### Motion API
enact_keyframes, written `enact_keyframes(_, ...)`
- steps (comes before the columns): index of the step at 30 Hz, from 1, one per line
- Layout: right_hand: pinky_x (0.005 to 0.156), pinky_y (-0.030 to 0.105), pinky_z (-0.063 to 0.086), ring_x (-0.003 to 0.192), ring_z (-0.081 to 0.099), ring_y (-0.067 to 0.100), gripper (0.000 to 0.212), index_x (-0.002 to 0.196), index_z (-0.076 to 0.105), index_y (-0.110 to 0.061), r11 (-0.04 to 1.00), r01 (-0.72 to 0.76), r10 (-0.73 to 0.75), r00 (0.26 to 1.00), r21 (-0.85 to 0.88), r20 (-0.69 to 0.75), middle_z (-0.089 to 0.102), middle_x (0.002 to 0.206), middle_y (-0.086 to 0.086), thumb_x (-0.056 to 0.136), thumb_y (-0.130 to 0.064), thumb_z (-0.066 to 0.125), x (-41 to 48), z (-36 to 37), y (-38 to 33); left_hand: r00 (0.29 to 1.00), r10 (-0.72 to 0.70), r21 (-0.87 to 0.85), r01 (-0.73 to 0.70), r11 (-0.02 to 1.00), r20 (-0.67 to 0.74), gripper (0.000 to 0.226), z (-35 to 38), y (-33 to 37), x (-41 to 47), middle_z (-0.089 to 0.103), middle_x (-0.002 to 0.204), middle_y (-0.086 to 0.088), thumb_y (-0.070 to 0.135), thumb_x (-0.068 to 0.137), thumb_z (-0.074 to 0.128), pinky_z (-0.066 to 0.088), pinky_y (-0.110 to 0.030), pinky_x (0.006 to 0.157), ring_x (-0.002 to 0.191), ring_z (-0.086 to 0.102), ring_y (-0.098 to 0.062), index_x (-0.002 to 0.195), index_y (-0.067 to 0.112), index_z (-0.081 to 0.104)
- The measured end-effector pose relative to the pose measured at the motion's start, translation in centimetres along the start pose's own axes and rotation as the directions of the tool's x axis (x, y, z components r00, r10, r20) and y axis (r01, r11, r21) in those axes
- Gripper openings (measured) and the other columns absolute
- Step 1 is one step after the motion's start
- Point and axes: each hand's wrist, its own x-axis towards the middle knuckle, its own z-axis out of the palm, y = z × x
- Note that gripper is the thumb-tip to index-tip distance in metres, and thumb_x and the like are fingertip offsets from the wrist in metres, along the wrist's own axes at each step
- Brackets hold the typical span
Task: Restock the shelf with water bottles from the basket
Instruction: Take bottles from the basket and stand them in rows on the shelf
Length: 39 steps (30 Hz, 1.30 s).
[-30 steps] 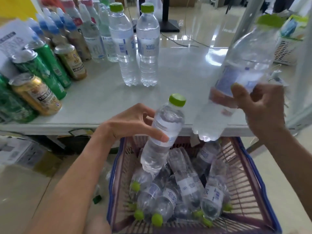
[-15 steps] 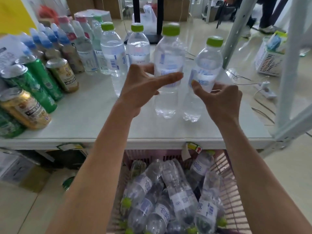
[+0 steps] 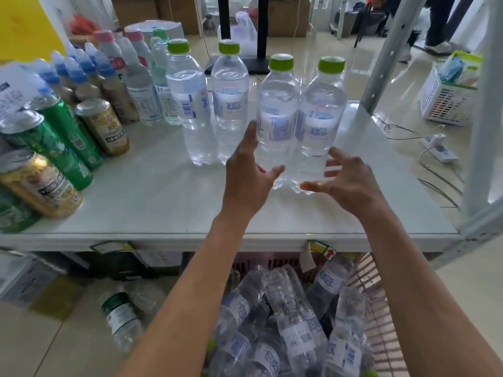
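In the head view, your left hand [image 3: 249, 178] sits at centre frame, fingers spread and loose against the lower side of the nearer left water bottle [image 3: 276, 123]; it may brush the plastic but grips nothing. Your right hand [image 3: 345, 180] is just right of it, fingers fanned wide beside the base of the nearer right water bottle [image 3: 321, 123], and it too holds nothing. Both bottles stand upright, side by side and touching or nearly so, on the pale shelf [image 3: 152, 202]. Behind them, toward upper centre, two more green-capped bottles [image 3: 209, 104] stand in a row, with cans [image 3: 40, 159] and other drinks filling the upper left. At the bottom of the frame, under the shelf edge, the basket [image 3: 381, 289] holds a loose pile of bottles [image 3: 285, 327] lying on their sides. Judging by this, you are at the release of a placed pair, with most of the restocking ahead. Next, you would draw both hands clear without tipping the pair, then reach down into the basket for two more.
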Motion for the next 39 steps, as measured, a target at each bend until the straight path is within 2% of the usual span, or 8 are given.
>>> enact_keyframes(3,0.087,0.03,0.054,0.092,0.072,0.019,0.078,0.132,0.064,-0.031,1.0,-0.009,0.008,0.999,-0.016,-0.034,0.073,0.118,0.001,0.061,-0.04,0.097,0.3,0.3,0.2,1.0,0.007,0.135,-0.004,0.991,-0.015,0.086,0.8,-1.1,-1.0,0.061,0.139,-0.016,0.028,0.079,0.087,0.054,-0.022,0.093,0.106,0.068,-0.026,0.15,0.007,0.043)
enact_keyframes(6,0.088,0.037,0.06,0.09,0.075,0.021,0.078,0.128,0.065,-0.027,1.0,-0.022,0.024,0.994,0.015,-0.103,0.074,0.117,0.001,0.059,-0.045,0.096,0.6,1.2,0.7,0.996,-0.022,0.24,0.043,0.97,-0.089,0.072,2.0,-1.2,-1.9,0.052,0.117,-0.019,0.035,0.083,0.084,0.055,-0.029,0.081,0.095,0.055,-0.025,0.132,-0.002,0.046)
enact_keyframes(9,0.085,0.031,0.057,0.082,0.074,0.017,0.077,0.122,0.062,-0.015,0.998,-0.059,0.064,0.977,0.033,-0.202,0.072,0.117,0.001,0.062,-0.052,0.092,0.4,2.5,0.7,0.996,-0.023,0.372,0.056,0.927,-0.091,0.062,3.0,-1.3,-2.0,0.05,0.112,-0.019,0.034,0.087,0.079,0.054,-0.03,0.076,0.095,0.055,-0.028,0.126,-0.004,0.049)
enact_keyframes(13,0.08,0.039,0.06,0.072,0.069,0.015,0.073,0.117,0.049,-0.011,0.997,-0.05,0.065,0.952,0.056,-0.301,0.069,0.111,0.002,0.069,-0.051,0.087,-0.2,4.3,0.1,0.995,-0.082,0.31,0.097,0.946,-0.062,0.033,3.2,-1.8,-1.3,0.058,0.102,-0.016,0.025,0.096,0.071,0.044,-0.022,0.072,0.078,0.047,-0.017,0.106,-0.003,0.058)
enact_keyframes(21,0.089,0.043,0.06,0.094,0.075,0.024,0.053,0.128,0.059,-0.009,0.997,-0.018,0.04,0.947,0.072,-0.32,0.074,0.116,0.011,0.087,-0.032,0.08,0.6,6.1,-0.5,0.996,-0.088,0.273,0.094,0.957,-0.035,0.014,3.2,-2.4,-1.0,0.057,0.103,-0.017,0.007,0.097,0.066,0.031,-0.015,0.072,0.08,0.05,-0.021,0.105,-0.002,0.058)
enact_keyframes(27,0.093,0.017,0.049,0.107,0.073,0.017,0.056,0.146,0.053,-0.01,0.993,0.002,0.023,0.978,0.119,-0.208,0.066,0.137,0.008,0.094,-0.018,0.073,0.6,5.6,-0.2,0.998,-0.049,0.239,0.036,0.97,0.046,0.024,3.1,-2.7,-1.1,0.057,0.116,-0.013,0.004,0.094,0.068,0.04,-0.014,0.084,0.098,0.061,-0.021,0.117,0.001,0.061)
enact_keyframes(36,0.102,0.031,0.053,0.108,0.071,0.018,0.05,0.143,0.056,-0.01,0.997,-0.023,0.033,0.99,0.073,-0.14,0.071,0.125,0.01,0.094,-0.015,0.069,-0.1,4.8,0.3,0.99,-0.075,0.179,0.053,0.982,0.119,0.039,2.1,-2.7,-1.4,0.056,0.121,-0.006,0.003,0.091,0.063,0.044,-0.017,0.091,0.094,0.053,-0.01,0.129,0.006,0.061)
enact_keyframes(39,0.095,0.025,0.055,0.102,0.071,0.017,0.037,0.131,0.066,-0.01,0.999,-0.024,0.031,0.991,0.047,-0.133,0.074,0.114,0.008,0.093,-0.014,0.068,-0.2,4.5,0.0,0.984,-0.062,0.195,0.029,0.98,0.167,0.044,1.8,-2.7,-1.4,0.054,0.126,-0.006,0.003,0.093,0.061,0.043,-0.017,0.093,0.096,0.052,-0.009,0.137,0.007,0.057)
